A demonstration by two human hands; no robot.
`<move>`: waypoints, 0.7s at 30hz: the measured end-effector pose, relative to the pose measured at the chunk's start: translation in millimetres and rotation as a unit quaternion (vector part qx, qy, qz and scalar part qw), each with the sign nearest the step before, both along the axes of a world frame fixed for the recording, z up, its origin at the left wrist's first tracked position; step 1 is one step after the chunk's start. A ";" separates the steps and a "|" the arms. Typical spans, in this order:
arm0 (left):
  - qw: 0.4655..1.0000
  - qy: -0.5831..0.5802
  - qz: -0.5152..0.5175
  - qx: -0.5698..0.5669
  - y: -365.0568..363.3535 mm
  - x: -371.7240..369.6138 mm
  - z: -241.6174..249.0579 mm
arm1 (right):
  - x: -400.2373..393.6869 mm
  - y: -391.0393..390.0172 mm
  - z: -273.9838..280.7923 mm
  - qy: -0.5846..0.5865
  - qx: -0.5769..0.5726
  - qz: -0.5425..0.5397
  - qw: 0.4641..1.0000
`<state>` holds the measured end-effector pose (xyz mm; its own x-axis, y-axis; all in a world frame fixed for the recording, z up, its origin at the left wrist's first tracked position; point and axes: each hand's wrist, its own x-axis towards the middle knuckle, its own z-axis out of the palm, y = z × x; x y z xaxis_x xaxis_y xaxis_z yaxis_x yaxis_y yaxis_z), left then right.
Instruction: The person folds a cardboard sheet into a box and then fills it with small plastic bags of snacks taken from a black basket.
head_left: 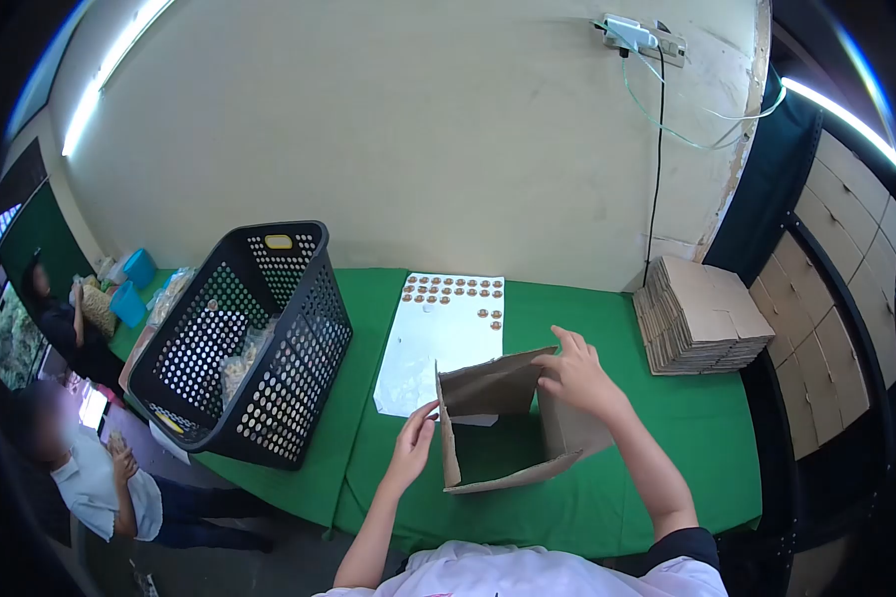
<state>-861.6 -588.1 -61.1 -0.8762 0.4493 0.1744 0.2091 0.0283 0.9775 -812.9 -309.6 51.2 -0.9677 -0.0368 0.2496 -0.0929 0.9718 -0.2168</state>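
An opened-out brown cardboard box (493, 473) stands on the green cloth in front of me, and the cloth shows through its middle. My left hand (411, 450) is closed at the box's left wall, fingertips against its edge. At the far right corner, my right hand (579, 376) grips the upper edge of the box, thumb toward the inside and index finger stretched along the top. Just behind the box lies a white sheet (438, 343) with rows of small round brown stickers (453, 289); the box covers its lower right part.
A dark perforated basket (284, 388) holding clear plastic packets (244, 363) stands at left. Flattened cardboard boxes (702, 313) are stacked at right on the green cloth (607, 318). Blue containers (127, 303) sit at far left, near two people. Stacked cartons (816, 338) line the right.
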 end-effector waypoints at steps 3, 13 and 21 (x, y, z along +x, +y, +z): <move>0.999 0.047 0.010 -0.019 0.1 10.6 0.6 | -37.6 26.3 -23.9 -0.091 -0.047 0.023 0.994; 0.981 0.128 -0.035 -0.140 -9.6 19.5 -9.6 | -76.3 37.9 -36.0 -0.118 -0.053 -0.038 0.991; 0.965 0.148 -0.155 -0.152 -40.8 3.7 -12.8 | -60.5 38.6 -52.4 -0.041 0.021 -0.078 0.996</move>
<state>-857.8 -628.9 -73.9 -0.6240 0.7510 0.2157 0.5219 0.1951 0.8304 -873.4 -271.0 -1.1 -0.9793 0.1072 0.1718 0.0766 0.9814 -0.1760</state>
